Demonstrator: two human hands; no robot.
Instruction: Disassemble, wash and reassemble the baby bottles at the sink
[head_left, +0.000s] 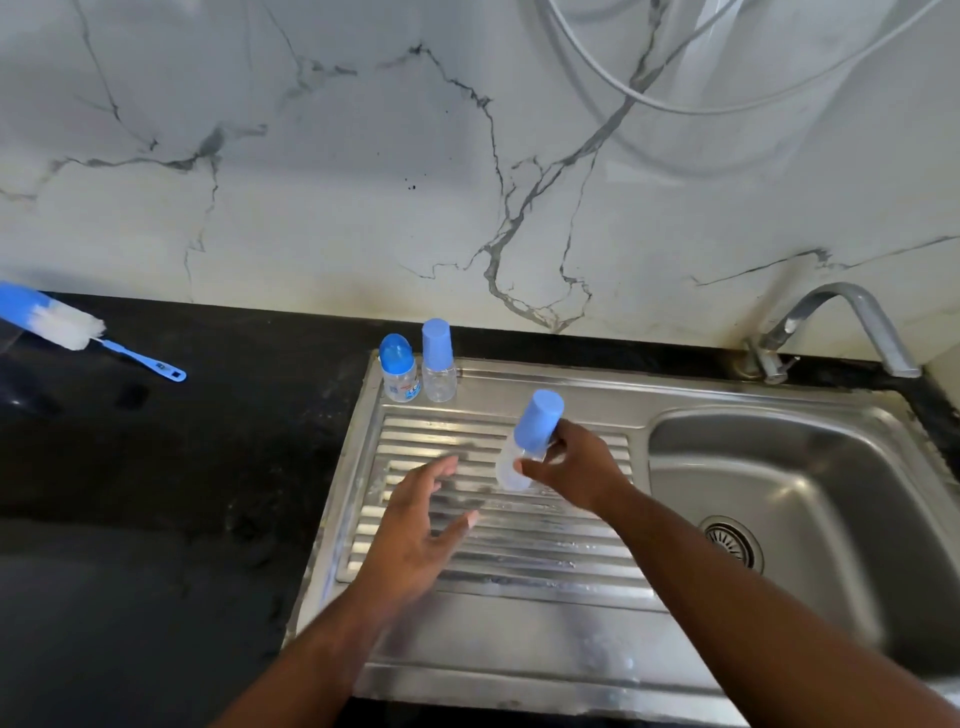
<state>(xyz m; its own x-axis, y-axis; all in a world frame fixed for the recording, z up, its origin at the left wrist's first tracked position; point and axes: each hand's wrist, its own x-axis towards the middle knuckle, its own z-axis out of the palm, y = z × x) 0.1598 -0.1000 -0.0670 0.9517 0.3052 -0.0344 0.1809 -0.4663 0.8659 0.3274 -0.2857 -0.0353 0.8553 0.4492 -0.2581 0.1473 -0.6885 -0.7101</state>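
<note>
Our right grip (571, 467) clamps the light, stiff, likely slippery bottle (506, 470) by its body, just under the blue cap (540, 418); our left grip (421, 525) hovers beside, fingers apart.

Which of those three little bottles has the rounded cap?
The left standing bottle, shorter, with a printed label. The bottle beside it and the held bottle in the right hand have flat-topped cylindrical caps.

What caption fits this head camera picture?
Right hand holds a blue-capped baby bottle over the drainboard, left hand open, two more bottles standing behind.
</note>
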